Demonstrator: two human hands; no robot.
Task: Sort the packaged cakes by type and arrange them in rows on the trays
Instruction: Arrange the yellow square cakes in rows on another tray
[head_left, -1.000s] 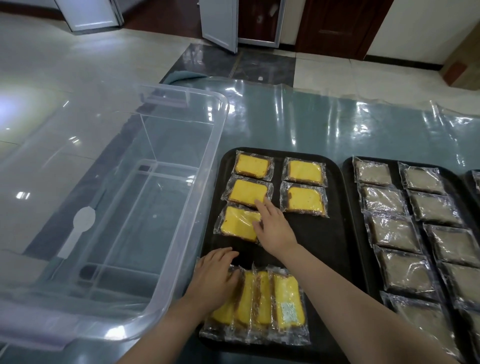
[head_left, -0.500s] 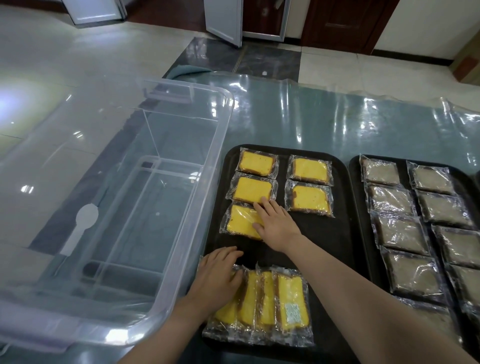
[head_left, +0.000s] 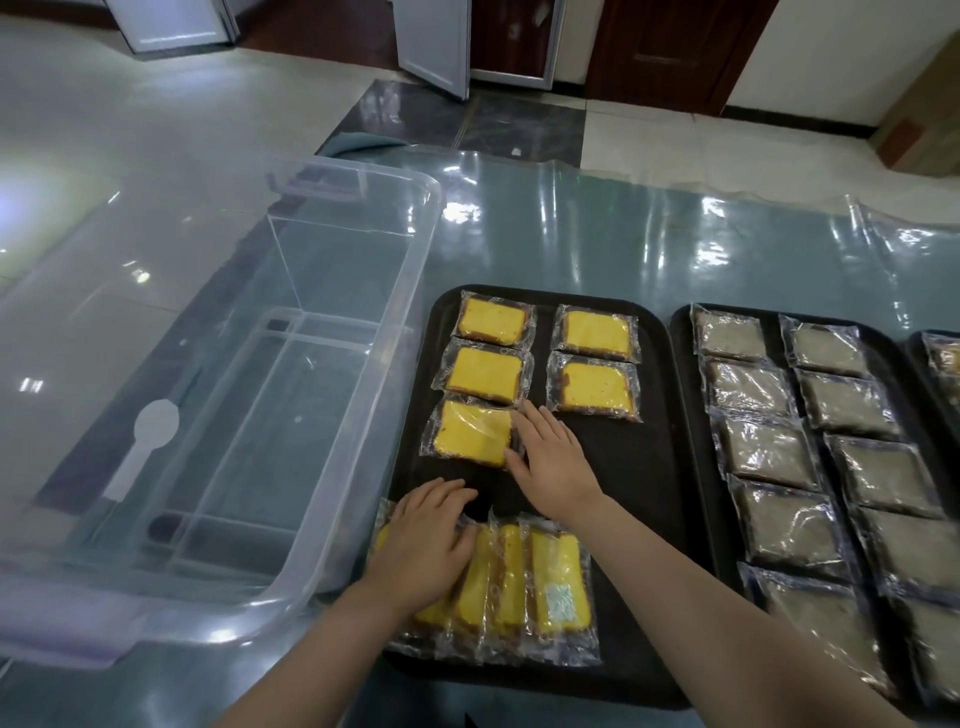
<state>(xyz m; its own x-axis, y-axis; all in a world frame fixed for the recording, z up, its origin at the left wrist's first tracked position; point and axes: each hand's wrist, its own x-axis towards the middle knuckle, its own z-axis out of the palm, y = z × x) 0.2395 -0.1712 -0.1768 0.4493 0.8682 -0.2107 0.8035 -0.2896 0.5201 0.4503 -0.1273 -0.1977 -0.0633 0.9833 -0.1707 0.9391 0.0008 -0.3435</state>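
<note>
The third yellow cake (head_left: 474, 433) lies in the left row of the near-left tray (head_left: 644, 467). My right hand (head_left: 551, 457), fingers flat, has slid off its top to its right edge: placed. My left hand (head_left: 422, 545) stays flat on the leaning stack (head_left: 519, 582), next to deal out.

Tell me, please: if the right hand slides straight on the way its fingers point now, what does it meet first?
Probably the second yellow cake of the left column. The right hand points up the tray, slightly left, fingertips already at that wrapper's near corner; whether they touch cannot be told.
</note>
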